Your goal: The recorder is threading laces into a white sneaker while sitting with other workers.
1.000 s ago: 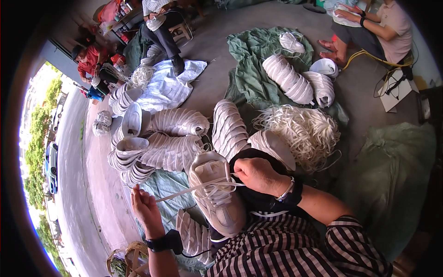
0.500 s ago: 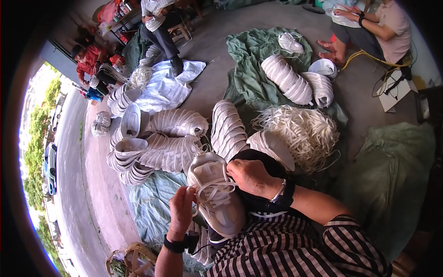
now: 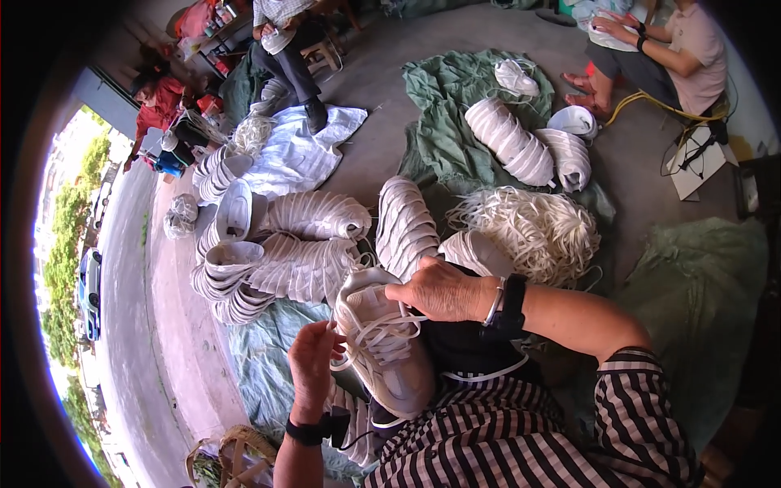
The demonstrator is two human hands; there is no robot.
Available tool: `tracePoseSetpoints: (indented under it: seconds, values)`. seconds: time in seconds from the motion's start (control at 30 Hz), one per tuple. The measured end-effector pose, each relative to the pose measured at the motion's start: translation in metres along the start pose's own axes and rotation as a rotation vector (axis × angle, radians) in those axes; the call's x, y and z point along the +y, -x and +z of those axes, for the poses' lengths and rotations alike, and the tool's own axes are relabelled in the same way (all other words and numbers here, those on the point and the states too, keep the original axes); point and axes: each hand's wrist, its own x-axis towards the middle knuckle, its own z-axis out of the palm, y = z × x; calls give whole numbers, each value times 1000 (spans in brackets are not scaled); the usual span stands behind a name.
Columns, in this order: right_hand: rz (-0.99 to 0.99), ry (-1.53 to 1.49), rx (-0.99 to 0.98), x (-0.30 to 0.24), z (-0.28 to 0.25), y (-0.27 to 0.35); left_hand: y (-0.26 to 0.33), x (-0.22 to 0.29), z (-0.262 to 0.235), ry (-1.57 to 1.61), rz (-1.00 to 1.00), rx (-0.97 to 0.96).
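Note:
A white shoe upper (image 3: 394, 370) rests in my lap, its opening turned away from me. White shoelace (image 3: 389, 335) crosses its front in loose loops. At the left edge of the upper, my left hand (image 3: 313, 358) is closed, thumb and finger pinching a strand of the lace. From the right, my right hand (image 3: 447, 293) reaches over, its fingertips pinched on the upper's eyelet edge beside the tongue; whether lace is also between them is hidden. A black cloth (image 3: 460, 346) lies under the right wrist.
Nested stacks of white uppers (image 3: 301, 264) stand just beyond my hands. A heap of loose white laces (image 3: 533, 232) lies to the right, near a green sack (image 3: 691, 317). Farther off, seated people handle white uppers. A woven basket (image 3: 236, 455) sits at lower left.
My right hand has moved slightly up the upper's edge, its forearm raised. My left hand has shifted a little left and down. At far left, a person in red has extended an arm.

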Motion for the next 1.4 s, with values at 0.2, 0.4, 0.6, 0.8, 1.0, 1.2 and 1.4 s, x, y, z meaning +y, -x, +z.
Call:
tracePoseSetpoints:
  seconds: [0.2, 0.4, 0.6, 0.8, 1.0, 1.2, 1.4]
  values:
    - [-8, 107, -256, -1, -25, -17, -2, -7, 0, -139, 61, -141]
    - [-142, 76, -203, 12, -20, -14, -4, -15, 4, 8, 73, -102]
    - [-204, 72, -342, 18, -22, -22, -6, -13, 5, 37, 44, -63]
    - [-260, 93, -305, 24, -17, -21, -5, -25, 7, 172, 13, -128]
    - [54, -131, -376, 12, -21, -25, -3, -20, 11, 168, 6, -163]
    - [370, -130, -282, 1, 5, -29, -5, -33, 9, 199, -1, -135]
    - [750, -1026, 620, 60, -32, -54, -7, -28, 8, 208, -18, -168]
